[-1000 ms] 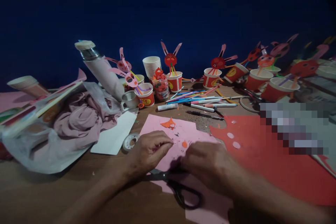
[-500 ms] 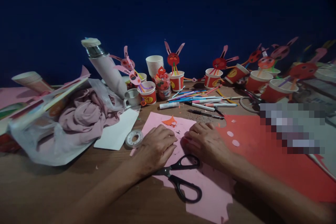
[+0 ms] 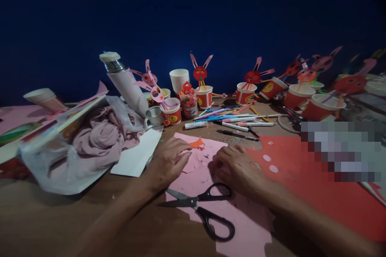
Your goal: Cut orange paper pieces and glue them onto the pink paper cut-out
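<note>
My left hand [image 3: 170,162] is beside the left edge of the pink paper sheet [image 3: 196,182], its thumb apart from its fingers and nothing visible between them. It covers the place of the white tape roll, which is almost wholly hidden. Over the sheet's right side, my right hand [image 3: 238,168] has its fingers curled together; whatever they hold is hidden. Black-handled scissors [image 3: 193,201] lie with blades parted below both hands, partly on the sheet. An orange paper scrap [image 3: 198,143] and small pink scraps lie between the hands.
Markers and coloured sticks [image 3: 229,116] lie behind the sheet. Red cups [image 3: 203,97] with paper rabbit figures line the back. Red paper [image 3: 301,192] is at right. A plastic bag with cloth [image 3: 99,136], a flask [image 3: 129,86] and a metal mug [image 3: 153,116] stand left.
My left hand has moved left off the sheet, over the tape roll, uncovering the scissor blades and pink scraps. My right hand stays in nearly the same place. The view has shifted slightly.
</note>
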